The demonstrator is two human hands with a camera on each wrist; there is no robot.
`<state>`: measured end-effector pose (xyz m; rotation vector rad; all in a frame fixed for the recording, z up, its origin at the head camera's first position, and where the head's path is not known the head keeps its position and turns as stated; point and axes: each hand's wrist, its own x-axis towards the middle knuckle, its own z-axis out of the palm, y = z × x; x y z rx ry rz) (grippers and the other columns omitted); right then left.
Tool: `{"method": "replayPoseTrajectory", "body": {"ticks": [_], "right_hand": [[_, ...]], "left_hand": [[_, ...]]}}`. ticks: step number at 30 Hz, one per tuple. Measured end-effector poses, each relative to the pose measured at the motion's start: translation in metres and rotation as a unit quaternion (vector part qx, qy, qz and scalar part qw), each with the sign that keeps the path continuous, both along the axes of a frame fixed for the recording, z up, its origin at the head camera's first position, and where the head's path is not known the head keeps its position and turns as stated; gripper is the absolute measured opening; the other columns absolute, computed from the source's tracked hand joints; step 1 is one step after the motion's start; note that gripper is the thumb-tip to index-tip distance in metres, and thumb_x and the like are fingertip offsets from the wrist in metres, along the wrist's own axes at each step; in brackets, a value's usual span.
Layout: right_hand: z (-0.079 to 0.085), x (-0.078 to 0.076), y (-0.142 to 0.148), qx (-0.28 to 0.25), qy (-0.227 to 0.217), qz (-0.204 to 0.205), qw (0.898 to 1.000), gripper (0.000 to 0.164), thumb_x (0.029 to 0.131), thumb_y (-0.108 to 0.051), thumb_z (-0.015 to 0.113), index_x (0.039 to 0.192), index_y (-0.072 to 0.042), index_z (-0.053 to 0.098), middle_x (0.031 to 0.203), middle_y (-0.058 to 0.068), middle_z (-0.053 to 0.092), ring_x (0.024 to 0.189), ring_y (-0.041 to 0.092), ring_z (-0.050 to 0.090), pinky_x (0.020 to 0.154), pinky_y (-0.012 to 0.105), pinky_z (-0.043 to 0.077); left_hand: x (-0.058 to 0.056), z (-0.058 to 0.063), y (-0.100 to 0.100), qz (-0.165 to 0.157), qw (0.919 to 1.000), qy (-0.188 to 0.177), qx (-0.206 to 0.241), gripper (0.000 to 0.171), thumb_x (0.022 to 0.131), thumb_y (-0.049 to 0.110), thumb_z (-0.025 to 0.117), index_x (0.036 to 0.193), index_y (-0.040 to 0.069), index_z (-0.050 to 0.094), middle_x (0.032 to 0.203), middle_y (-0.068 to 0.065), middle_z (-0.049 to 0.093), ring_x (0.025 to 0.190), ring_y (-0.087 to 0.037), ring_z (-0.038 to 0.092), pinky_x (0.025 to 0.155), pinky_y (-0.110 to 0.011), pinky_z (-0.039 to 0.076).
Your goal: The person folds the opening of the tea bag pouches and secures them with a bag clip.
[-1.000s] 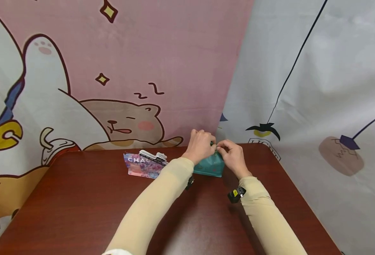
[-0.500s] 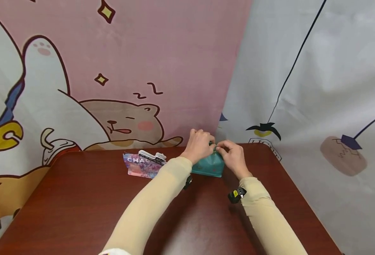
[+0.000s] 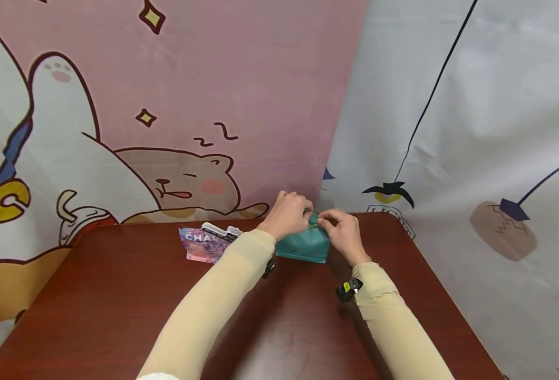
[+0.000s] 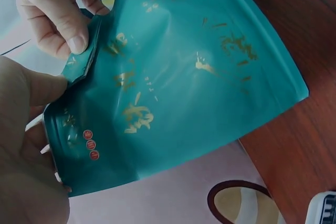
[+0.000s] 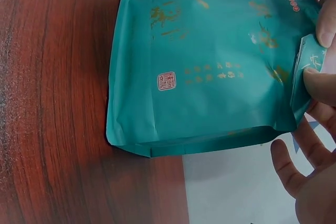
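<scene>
A teal pouch with gold lettering stands upright on the table near its back edge. Both hands are at its top. My left hand pinches the top edge on the left, and my right hand pinches it further right. In the left wrist view a short strip of the top edge is folded over between the thumbs. The right thumb presses that fold in the right wrist view, with some right fingers loosely bent below. Part of the left fingers is hidden behind the pouch.
Left of the teal pouch lies a pink and purple pouch marked "CHA", partly covered by the left arm. A white clip-like piece with piano-key markings lies across its top. A printed cloth hangs right behind the brown table.
My left hand has shifted slightly left along the pouch's top edge, so more of that edge shows between the hands. The right hand keeps its pinch. The head view has turned slightly.
</scene>
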<state>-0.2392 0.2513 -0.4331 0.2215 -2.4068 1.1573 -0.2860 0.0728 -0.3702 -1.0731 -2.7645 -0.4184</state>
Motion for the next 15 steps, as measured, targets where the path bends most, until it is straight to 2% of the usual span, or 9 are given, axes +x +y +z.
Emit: {"method": "replayPoseTrajectory", "body": {"ticks": [7, 10, 15], "right_hand": [[0.0017, -0.0023, -0.0002, 0.007, 0.006, 0.003, 1.0, 0.007, 0.094, -0.008, 0.076, 0.1, -0.006, 0.078, 0.097, 0.012, 0.076, 0.089, 0.028, 0.071, 0.074, 0.041, 0.056], [0.0031, -0.0018, -0.0007, 0.007, 0.002, 0.015, 1.0, 0.008, 0.095, -0.005, 0.074, 0.102, -0.004, 0.078, 0.1, 0.014, 0.076, 0.091, 0.03, 0.071, 0.077, 0.044, 0.056], [0.0047, 0.0016, 0.0009, 0.006, -0.004, 0.026, 1.0, 0.009, 0.095, -0.002, 0.072, 0.103, -0.003, 0.077, 0.102, 0.015, 0.076, 0.092, 0.032, 0.07, 0.08, 0.048, 0.057]], "left_hand": [[0.0013, 0.005, -0.0024, 0.016, 0.9995, 0.019, -0.017, 0.024, 0.102, 0.017, 0.061, 0.112, 0.023, 0.081, 0.104, 0.005, 0.077, 0.097, -0.019, 0.064, 0.111, -0.043, 0.037], [0.0018, 0.003, -0.0029, 0.024, 0.9994, 0.023, -0.007, 0.022, 0.101, 0.015, 0.063, 0.108, 0.023, 0.083, 0.1, 0.005, 0.078, 0.094, -0.018, 0.065, 0.11, -0.042, 0.037], [0.0029, 0.001, -0.0012, 0.024, 0.9987, 0.044, 0.007, 0.024, 0.097, 0.009, 0.065, 0.095, 0.022, 0.085, 0.088, 0.006, 0.077, 0.085, -0.016, 0.066, 0.1, -0.039, 0.04]]}}
